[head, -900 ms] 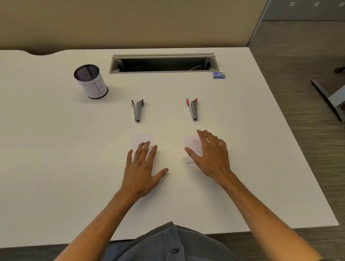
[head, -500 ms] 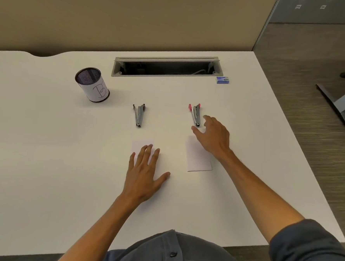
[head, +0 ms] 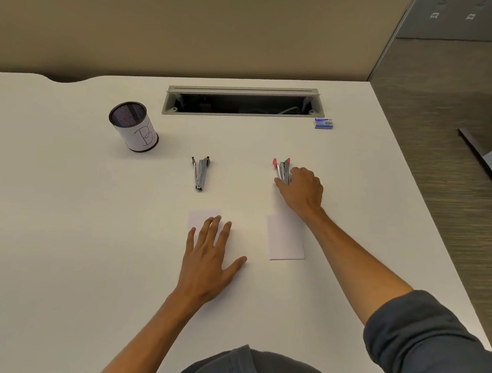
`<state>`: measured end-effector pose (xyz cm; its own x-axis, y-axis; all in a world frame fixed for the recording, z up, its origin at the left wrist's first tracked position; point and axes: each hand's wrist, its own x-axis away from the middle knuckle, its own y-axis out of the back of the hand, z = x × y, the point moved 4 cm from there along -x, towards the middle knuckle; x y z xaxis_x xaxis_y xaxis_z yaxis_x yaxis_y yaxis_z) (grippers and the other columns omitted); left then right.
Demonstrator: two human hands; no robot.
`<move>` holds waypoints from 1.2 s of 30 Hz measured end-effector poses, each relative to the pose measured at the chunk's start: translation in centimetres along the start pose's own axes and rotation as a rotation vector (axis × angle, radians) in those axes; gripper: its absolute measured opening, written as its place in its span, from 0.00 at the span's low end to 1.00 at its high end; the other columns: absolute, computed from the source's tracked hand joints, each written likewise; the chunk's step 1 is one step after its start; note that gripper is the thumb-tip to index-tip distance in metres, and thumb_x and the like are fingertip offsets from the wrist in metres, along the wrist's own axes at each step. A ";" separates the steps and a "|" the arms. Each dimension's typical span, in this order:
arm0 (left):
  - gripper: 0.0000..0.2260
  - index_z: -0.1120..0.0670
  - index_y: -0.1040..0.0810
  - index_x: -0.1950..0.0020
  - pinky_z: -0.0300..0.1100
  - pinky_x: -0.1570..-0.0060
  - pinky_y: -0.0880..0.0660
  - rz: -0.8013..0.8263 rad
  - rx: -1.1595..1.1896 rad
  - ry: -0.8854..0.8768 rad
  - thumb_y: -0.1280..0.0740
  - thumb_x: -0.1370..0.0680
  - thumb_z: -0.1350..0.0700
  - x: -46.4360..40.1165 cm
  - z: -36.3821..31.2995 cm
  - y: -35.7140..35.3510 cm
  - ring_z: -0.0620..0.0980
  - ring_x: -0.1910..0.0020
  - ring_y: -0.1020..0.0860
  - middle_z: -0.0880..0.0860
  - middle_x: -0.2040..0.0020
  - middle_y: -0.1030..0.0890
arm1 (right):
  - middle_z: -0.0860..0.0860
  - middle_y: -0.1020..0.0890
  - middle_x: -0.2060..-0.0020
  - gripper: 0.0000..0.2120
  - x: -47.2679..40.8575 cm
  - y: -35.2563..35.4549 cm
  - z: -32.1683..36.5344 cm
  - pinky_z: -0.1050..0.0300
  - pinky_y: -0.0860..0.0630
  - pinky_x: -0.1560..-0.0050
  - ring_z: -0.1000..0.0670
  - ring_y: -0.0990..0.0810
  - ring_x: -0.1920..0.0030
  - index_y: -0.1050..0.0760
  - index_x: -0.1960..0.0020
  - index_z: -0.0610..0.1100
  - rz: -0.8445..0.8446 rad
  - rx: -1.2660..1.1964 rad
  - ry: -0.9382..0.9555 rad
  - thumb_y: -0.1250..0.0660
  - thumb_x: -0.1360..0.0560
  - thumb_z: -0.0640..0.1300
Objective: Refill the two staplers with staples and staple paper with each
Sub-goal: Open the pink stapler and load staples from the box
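Staplers first: the pink-tipped stapler point(head: 281, 171) lies on the white desk point(head: 63, 232), and the right hand point(head: 302, 189) is on it, fingers curled over its near end, thumb tucked against its left side. Whether it is truly gripped or just touched, I cannot tell from here. Over on the other side, the left hand point(head: 207, 259) lies flat, fingers straight and slightly spread, fingertips resting on the near edge of the left paper slip point(head: 202, 217), thumb splayed out to the right on the bare desk. The right paper slip point(head: 286, 240) lies uncovered just beside the right forearm. The black-tipped stapler point(head: 200, 173) lies untouched, just beyond the left slip, well apart from its pink twin. Further back, a small blue staple box point(head: 323, 123) sits by the right end of the open cable tray point(head: 244, 101). Off to the left stands a mesh pen cup point(head: 133, 130) with a paper label wrapped round it.
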<state>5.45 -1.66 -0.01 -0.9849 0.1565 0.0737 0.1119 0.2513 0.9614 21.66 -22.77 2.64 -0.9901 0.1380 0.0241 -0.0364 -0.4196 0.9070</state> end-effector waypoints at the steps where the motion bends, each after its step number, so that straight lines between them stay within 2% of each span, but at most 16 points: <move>1: 0.42 0.50 0.49 0.20 0.53 0.23 0.59 0.001 0.001 0.000 0.61 0.27 0.27 0.0 0.0 0.0 0.52 0.20 0.52 0.52 0.19 0.49 | 0.44 0.18 0.55 0.18 -0.2 0.0 0.1 0.50 0.26 0.58 0.41 0.19 0.55 0.23 0.53 0.40 -0.002 0.003 0.001 0.33 0.25 0.56; 7: 0.41 0.50 0.49 0.20 0.52 0.24 0.61 0.008 0.001 0.000 0.59 0.27 0.28 0.0 0.2 0.0 0.51 0.20 0.53 0.52 0.19 0.49 | 0.43 0.18 0.60 0.13 -0.6 0.1 0.5 0.52 0.27 0.60 0.39 0.19 0.58 0.23 0.57 0.41 -0.015 -0.014 -0.015 0.34 0.24 0.51; 12: 0.40 0.50 0.48 0.20 0.52 0.24 0.61 0.004 0.013 0.008 0.58 0.26 0.28 0.0 0.6 -0.3 0.51 0.20 0.51 0.52 0.20 0.48 | 0.49 0.28 0.71 0.20 -0.1 0.4 0.2 0.55 0.39 0.67 0.43 0.28 0.67 0.39 0.71 0.46 -0.028 -0.070 -0.026 0.35 0.25 0.49; 14: 0.39 0.50 0.47 0.20 0.52 0.24 0.60 -0.002 0.024 0.008 0.57 0.26 0.28 0.1 0.5 -0.1 0.52 0.21 0.50 0.52 0.20 0.47 | 0.51 0.31 0.74 0.20 0.3 0.6 0.1 0.55 0.41 0.70 0.44 0.30 0.69 0.39 0.71 0.46 -0.049 -0.107 -0.018 0.34 0.26 0.50; 16: 0.39 0.50 0.46 0.21 0.52 0.24 0.58 -0.020 0.039 0.004 0.56 0.25 0.28 0.2 0.3 0.3 0.52 0.21 0.49 0.52 0.20 0.45 | 0.51 0.28 0.74 0.18 0.9 1.0 0.1 0.54 0.39 0.71 0.43 0.29 0.70 0.32 0.69 0.44 -0.085 -0.166 0.001 0.33 0.27 0.52; 18: 0.38 0.49 0.44 0.21 0.52 0.23 0.54 -0.034 0.062 0.002 0.55 0.25 0.29 0.3 0.0 0.8 0.51 0.21 0.46 0.51 0.20 0.43 | 0.51 0.22 0.70 0.15 1.7 1.5 0.2 0.53 0.31 0.68 0.45 0.25 0.69 0.25 0.65 0.43 -0.133 -0.238 0.039 0.32 0.27 0.53; 22: 0.36 0.48 0.40 0.22 0.52 0.25 0.43 -0.085 0.162 0.008 0.51 0.25 0.30 0.4 -0.8 2.4 0.52 0.23 0.41 0.50 0.21 0.40 | 0.55 0.18 0.65 0.10 4.4 3.4 1.1 0.53 0.24 0.66 0.50 0.20 0.69 0.19 0.58 0.46 -0.188 -0.480 0.117 0.29 0.27 0.52; 26: 0.32 0.48 0.36 0.24 0.51 0.30 0.34 -0.170 0.204 -0.001 0.44 0.24 0.33 0.5 -1.6 4.1 0.52 0.25 0.36 0.50 0.23 0.36 | 0.55 0.16 0.62 0.07 7.4 5.7 2.4 0.66 0.24 0.65 0.53 0.18 0.66 0.17 0.51 0.46 -0.129 -0.695 0.104 0.27 0.26 0.49; 28: 0.31 0.49 0.34 0.25 0.51 0.32 0.31 -0.213 0.226 -0.007 0.42 0.24 0.34 0.6 -2.2 5.1 0.51 0.26 0.34 0.49 0.24 0.33 | 0.54 0.15 0.59 0.09 8.8 6.5 2.7 0.68 0.24 0.62 0.52 0.18 0.62 0.17 0.48 0.46 -0.082 -0.784 0.072 0.28 0.25 0.48; 31: 0.29 0.49 0.33 0.26 0.46 0.34 0.31 -0.267 0.257 -0.037 0.40 0.24 0.35 0.8 -3.0 6.7 0.50 0.28 0.31 0.48 0.26 0.31 | 0.53 0.15 0.59 0.06 10.5 7.6 3.0 0.63 0.23 0.59 0.53 0.17 0.61 0.17 0.49 0.47 -0.040 -0.933 0.034 0.29 0.24 0.47; 34: 0.28 0.48 0.32 0.27 0.39 0.36 0.35 -0.288 0.316 -0.079 0.39 0.23 0.37 0.9 -4.1 8.2 0.47 0.28 0.32 0.47 0.27 0.30 | 0.52 0.15 0.58 0.05 12.1 8.7 3.5 0.68 0.25 0.63 0.60 0.19 0.63 0.18 0.49 0.48 -0.019 -1.043 0.018 0.32 0.22 0.44; 36: 0.26 0.48 0.32 0.27 0.39 0.37 0.35 -0.309 0.342 -0.112 0.38 0.23 0.38 1.1 -5.0 9.2 0.46 0.29 0.32 0.47 0.27 0.29 | 0.54 0.15 0.58 0.05 13.2 9.2 3.9 0.67 0.24 0.63 0.59 0.19 0.61 0.19 0.50 0.51 -0.001 -1.078 0.011 0.34 0.21 0.44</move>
<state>4.70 -3.96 10.23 -0.9607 0.1218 -0.2494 -0.1292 0.5992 0.7901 8.75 -21.30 12.90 -0.9911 0.1326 0.0151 -0.1315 -0.9896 0.0585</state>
